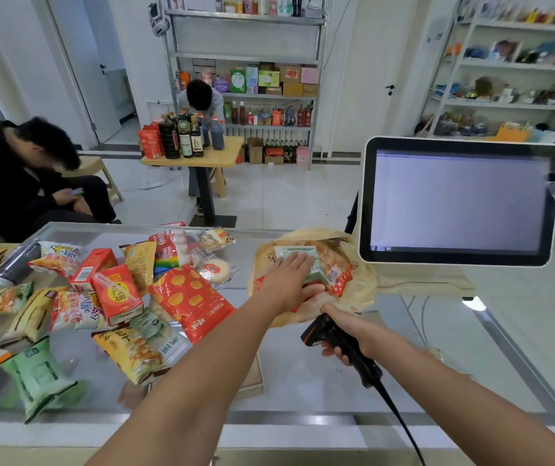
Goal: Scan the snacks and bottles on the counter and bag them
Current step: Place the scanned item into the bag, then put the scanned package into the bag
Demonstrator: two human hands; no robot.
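A translucent tan plastic bag [360,284] lies on the glass counter [303,375], holding several snack packs. My left hand [289,277] reaches into its mouth and rests on a pale green carton [306,255], thumb under it. My right hand [350,334] grips a black barcode scanner [323,329] just in front of the bag, its cable trailing toward me. Left of the bag lies a pile of snacks: a red dotted pack [193,301], two red drink cartons [116,292], a yellow bag [134,353], a green bag [39,375] and a dark can [13,265].
A white-framed checkout screen [459,200] stands at the counter's right rear, close behind the bag. Two people are beyond the counter: one seated at left [17,176], one at a small table of bottles [195,136]. Shelves line the back walls.
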